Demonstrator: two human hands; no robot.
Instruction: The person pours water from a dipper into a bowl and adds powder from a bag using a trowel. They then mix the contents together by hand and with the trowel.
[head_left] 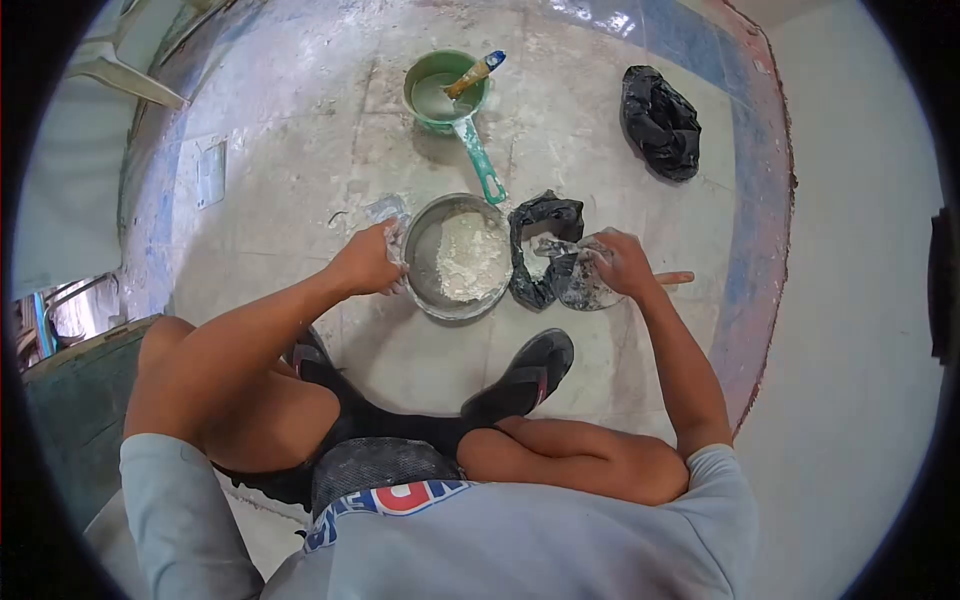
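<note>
Grip status: right hand [622,262] is closed round a trowel [585,290], with the wooden handle end poking out to the right. Blade is caked white and sits at the mouth of the open black bag [540,225]. I can't tell whether it is touching the bag's contents.

Left hand [368,262] is clamped on the near-left rim of the metal pan [425,290], fingers curled over the edge. Pan sits on the floor [300,150] between my hands, touching or just beside the bag.

Progress, my read: partway. White powder [470,255] is already heaped in the right half of the pan; the left half shows bare grey bottom. Powder looks dry and no liquid is visible in the pan, so nothing is mixed yet.

Other containers:
- Green pot [425,75], beyond the pan, long handle pointing back toward it. It holds pale grey liquid, and a brush [478,72] leans in it.
- Second black bag [660,120], far right, well apart and scrunched shut, contents hidden.

My sandal [520,375] is planted just this side of the pan.
</note>
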